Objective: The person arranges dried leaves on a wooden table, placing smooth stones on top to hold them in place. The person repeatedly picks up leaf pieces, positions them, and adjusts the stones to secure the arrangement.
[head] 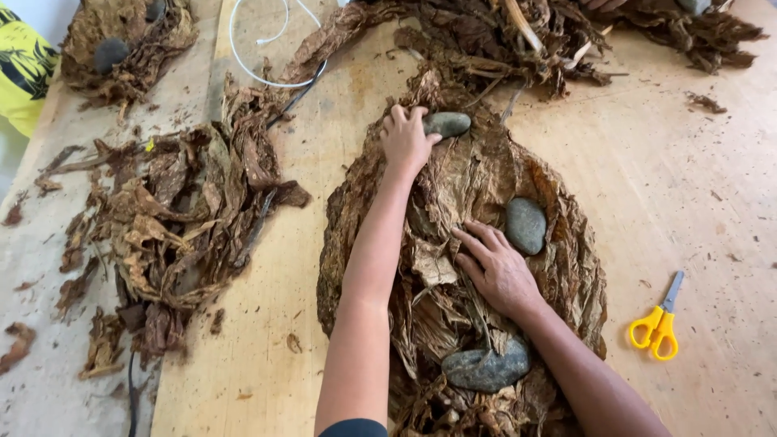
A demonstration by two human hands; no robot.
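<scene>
A stack of flattened dried brown leaves (566,267) lies on the wooden table (688,186) in front of me. My left hand (405,142) reaches to its far end, fingers touching a grey stone (447,124) there. My right hand (495,267) rests flat, fingers spread, on the middle of the stack, just left of a second grey stone (526,225). A third, larger grey stone (486,368) sits on the near end, between my forearms.
A loose heap of crumpled leaves (174,226) lies to the left. More dried leaves (486,40) fill the far side, with a white cable (259,48). Yellow-handled scissors (660,320) lie at the right. Another leaf pile with a stone (109,55) sits far left.
</scene>
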